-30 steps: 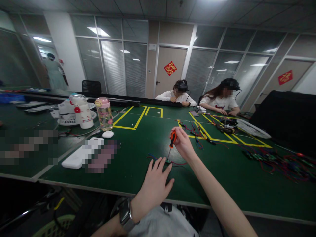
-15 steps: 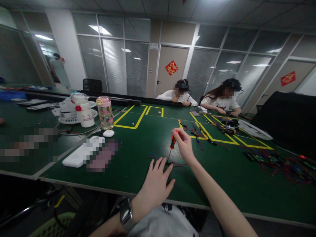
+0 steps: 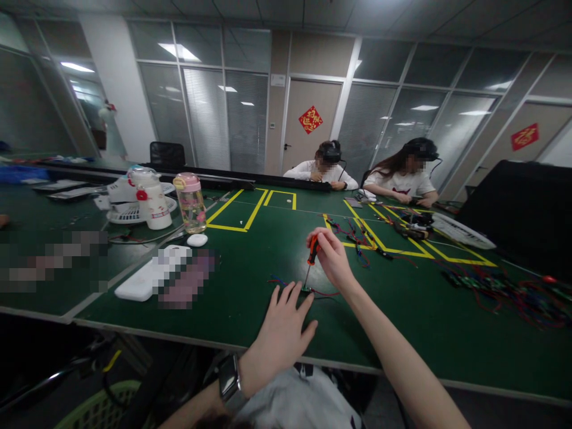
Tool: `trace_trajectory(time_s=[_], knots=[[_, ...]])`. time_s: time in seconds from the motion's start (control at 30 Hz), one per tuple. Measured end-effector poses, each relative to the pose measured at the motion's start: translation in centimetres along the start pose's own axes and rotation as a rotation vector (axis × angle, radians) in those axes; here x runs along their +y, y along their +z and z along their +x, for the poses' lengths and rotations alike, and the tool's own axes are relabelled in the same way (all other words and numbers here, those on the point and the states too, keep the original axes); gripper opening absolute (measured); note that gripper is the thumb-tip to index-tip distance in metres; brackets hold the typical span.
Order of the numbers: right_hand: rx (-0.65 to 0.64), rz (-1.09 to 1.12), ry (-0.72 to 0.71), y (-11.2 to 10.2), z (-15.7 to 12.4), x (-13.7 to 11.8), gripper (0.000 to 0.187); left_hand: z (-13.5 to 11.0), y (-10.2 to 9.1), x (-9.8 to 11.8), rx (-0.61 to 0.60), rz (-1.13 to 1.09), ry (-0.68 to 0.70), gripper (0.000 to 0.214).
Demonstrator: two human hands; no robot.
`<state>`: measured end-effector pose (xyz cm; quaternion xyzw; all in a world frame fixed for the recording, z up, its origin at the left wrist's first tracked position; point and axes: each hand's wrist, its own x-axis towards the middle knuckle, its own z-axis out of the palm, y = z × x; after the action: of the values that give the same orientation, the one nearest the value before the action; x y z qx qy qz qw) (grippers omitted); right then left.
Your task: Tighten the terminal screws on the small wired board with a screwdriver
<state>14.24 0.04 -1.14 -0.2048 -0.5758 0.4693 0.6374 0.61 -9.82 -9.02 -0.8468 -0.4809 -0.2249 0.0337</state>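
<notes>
My right hand (image 3: pixel 329 255) is closed round the orange and black handle of a screwdriver (image 3: pixel 313 250). The shaft slants down, and its tip meets a small green circuit board (image 3: pixel 306 290) on the table. Red, blue and dark wires run out from both ends of the board. My left hand (image 3: pixel 286 325) lies palm down with fingers spread, its fingertips at the near edge of the board. Those fingers cover part of the board, so I cannot tell how firmly they press it.
Wired boards lie in a heap (image 3: pixel 513 292) at the right and a loose group (image 3: pixel 353 232) beyond my right hand. At left stand a pink-lidded bottle (image 3: pixel 190 202), a white flask (image 3: pixel 154 202) and a white power bank (image 3: pixel 143 280). Two people sit across the green table (image 3: pixel 232 322).
My right hand's fingers have shifted slightly round the screwdriver handle. The tip stays on the board and my left hand holds its place. The view has tilted a little.
</notes>
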Motion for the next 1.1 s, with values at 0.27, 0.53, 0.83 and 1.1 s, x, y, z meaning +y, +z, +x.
trace_trajectory(time_s=[0.27, 0.53, 0.83, 1.1], knots=[[0.029, 0.027, 0.058, -0.24, 0.08, -0.22, 0.023, 0.06, 0.36, -0.16, 0.007, 0.007, -0.002, 0.045], [0.038, 0.041, 0.019, 0.01, 0.02, 0.05, 0.019, 0.01, 0.42, -0.16, 0.008, 0.015, -0.004, 0.045], [-0.031, 0.087, 0.075, 0.0, -0.08, -0.42, 0.021, -0.05, -0.17, 0.05, -0.008, 0.0, -0.008, 0.045], [0.075, 0.039, 0.035, -0.15, -0.05, -0.1, 0.021, -0.02, 0.3, -0.03, 0.026, 0.008, 0.002, 0.045]])
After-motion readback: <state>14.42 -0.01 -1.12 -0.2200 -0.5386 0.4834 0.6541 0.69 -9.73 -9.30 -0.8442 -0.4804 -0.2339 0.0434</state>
